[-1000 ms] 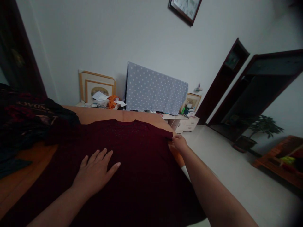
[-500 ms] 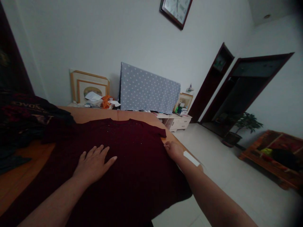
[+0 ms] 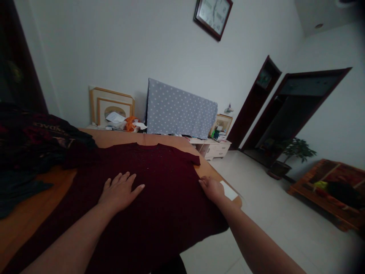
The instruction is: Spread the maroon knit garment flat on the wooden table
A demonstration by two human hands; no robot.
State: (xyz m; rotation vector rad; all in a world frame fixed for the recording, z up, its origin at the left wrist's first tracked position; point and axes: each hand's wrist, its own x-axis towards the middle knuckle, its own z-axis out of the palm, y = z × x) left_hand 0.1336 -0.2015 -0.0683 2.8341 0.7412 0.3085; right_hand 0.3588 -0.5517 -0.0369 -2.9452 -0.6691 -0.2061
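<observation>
A dark maroon short-sleeved shirt [image 3: 159, 198] lies spread on a wooden table [image 3: 173, 141], its neckline at the far side and its hem hanging over the near edge. Small shiny specks dot the cloth below the neck. My left hand [image 3: 119, 191] rests flat on the middle of the shirt, fingers spread. At the shirt's right side edge, below the sleeve, my right hand [image 3: 211, 187] is closed with fingertips pinching the cloth. Just beyond that wrist, a white flat piece [image 3: 228, 190] lies on the table.
Dark printed clothes [image 3: 37, 140] are heaped on the table's left. Behind the table stand a polka-dot cloth cover [image 3: 182, 108], picture frames [image 3: 112, 95] and a white cabinet [image 3: 218, 149]. A potted plant [image 3: 296, 150] and a wooden bench [image 3: 327, 194] stand at right.
The view has shifted slightly. Both hands keep their places on the shirt, the left flat and the right pinching the side edge.
</observation>
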